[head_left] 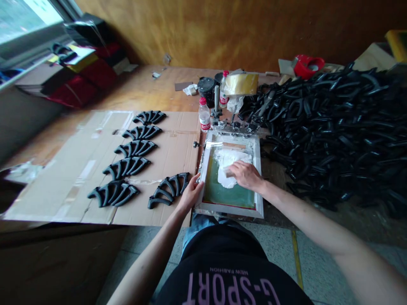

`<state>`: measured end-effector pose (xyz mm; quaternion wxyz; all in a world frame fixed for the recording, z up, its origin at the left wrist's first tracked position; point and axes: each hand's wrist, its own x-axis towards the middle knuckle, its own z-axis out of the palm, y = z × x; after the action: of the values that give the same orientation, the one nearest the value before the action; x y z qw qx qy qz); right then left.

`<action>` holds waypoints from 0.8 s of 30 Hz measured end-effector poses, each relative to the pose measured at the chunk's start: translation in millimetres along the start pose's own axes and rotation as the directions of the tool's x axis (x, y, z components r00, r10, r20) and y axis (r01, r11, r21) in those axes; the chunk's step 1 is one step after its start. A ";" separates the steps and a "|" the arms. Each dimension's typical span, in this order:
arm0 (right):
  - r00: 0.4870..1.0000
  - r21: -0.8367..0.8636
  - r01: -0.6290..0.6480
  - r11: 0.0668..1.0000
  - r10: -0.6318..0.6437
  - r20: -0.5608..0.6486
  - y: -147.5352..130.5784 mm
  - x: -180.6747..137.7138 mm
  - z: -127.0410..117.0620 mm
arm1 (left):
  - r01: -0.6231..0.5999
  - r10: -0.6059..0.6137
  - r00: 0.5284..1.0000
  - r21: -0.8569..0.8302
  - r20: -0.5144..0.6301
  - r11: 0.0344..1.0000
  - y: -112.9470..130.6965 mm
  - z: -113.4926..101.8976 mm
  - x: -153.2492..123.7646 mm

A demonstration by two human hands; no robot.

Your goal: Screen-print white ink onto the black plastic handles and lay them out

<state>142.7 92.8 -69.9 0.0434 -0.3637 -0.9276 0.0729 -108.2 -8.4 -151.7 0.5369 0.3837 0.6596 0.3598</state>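
A screen printing frame [260, 190] with a green mesh lies flat in front of me, and white ink [225, 159] is spread over the mesh's middle and upper part. My right hand [245, 174] is closed over the ink, pinching a small pale squeegee [228, 172] mostly covered by the fingers. At the frame's left side, my left hand [192, 191] grips the edge between thumb and fingers. Just left of that hand, a fanned group of curved black handles [171, 188] rests on the cardboard [178, 148]. A wooden strip [233, 145] lies across the frame's top.
Several more rows of black handles [127, 166] line the cardboard. A large pile of them [327, 127] fills the right side. Behind the frame stand two red-capped bottles [204, 115], a dark tub [206, 88] and a yellow tape roll [241, 83]. A red tape dispenser [307, 67] sits farther back.
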 end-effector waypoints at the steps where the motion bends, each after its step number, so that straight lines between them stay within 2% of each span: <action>1: 0.996 0.008 0.089 0.996 -0.089 0.016 0.8 -10.9 -1.0 | -0.005 0.005 1.000 0.002 -0.008 1.000 -0.7 0.4 -0.2; 3: 0.974 0.067 0.220 0.973 -0.223 0.049 5.0 -23.5 -6.7 | -0.009 0.009 1.000 0.001 -0.016 1.000 -0.7 1.4 -0.9; 4: 0.966 0.102 0.244 0.964 -0.250 0.057 7.3 -24.6 -9.6 | -0.006 0.006 1.000 -0.002 -0.017 1.000 -0.1 1.9 -1.3; 6: 0.977 0.139 0.206 0.969 -0.211 0.024 9.6 -20.2 -11.5 | 0.000 0.000 1.000 -0.007 -0.022 1.000 1.4 2.3 -2.3; 9: 0.988 0.080 0.110 0.991 -0.100 -0.118 3.9 -16.8 0.1 | 0.002 -0.003 1.000 -0.022 -0.026 1.000 2.9 2.0 -3.5; 11: 0.977 0.037 0.137 0.990 -0.129 -0.168 -2.9 -25.4 11.9 | 0.005 -0.006 1.000 -0.046 -0.021 0.999 2.6 1.9 -3.8; 13: 0.969 0.048 0.202 0.978 -0.193 -0.155 -7.0 -36.8 18.7 | 0.012 -0.013 1.000 -0.067 -0.015 0.998 2.6 2.5 -4.1; 15: 0.972 0.095 0.204 0.974 -0.191 -0.136 -6.3 -39.4 16.5 | 0.020 -0.021 1.000 -0.063 -0.013 0.998 5.2 2.9 -5.3; 17: 0.983 0.143 0.120 0.982 -0.098 -0.155 -1.5 -25.9 6.2 | 0.029 -0.030 1.000 -0.047 -0.008 0.998 13.1 2.2 -9.1; 19: 0.979 0.176 -0.008 0.984 0.043 -0.199 6.6 0.5 -9.4 | 0.018 -0.019 1.000 -0.036 -0.016 0.999 28.0 -0.7 -16.4; 22: 0.935 0.183 -0.199 0.963 0.243 -0.259 29.9 37.5 -37.8 | -0.068 0.065 0.996 -0.033 -0.068 0.997 62.3 -8.0 -32.4; 24: 0.880 0.196 -0.301 0.933 0.351 -0.320 57.1 43.7 -55.2 | -0.112 0.108 0.991 -0.061 -0.075 0.992 89.5 -12.4 -42.1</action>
<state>156.2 169.7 -23.9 0.2200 -0.5178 -0.8230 0.0785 -104.3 -6.8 -52.2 0.5047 0.3886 0.6440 0.4237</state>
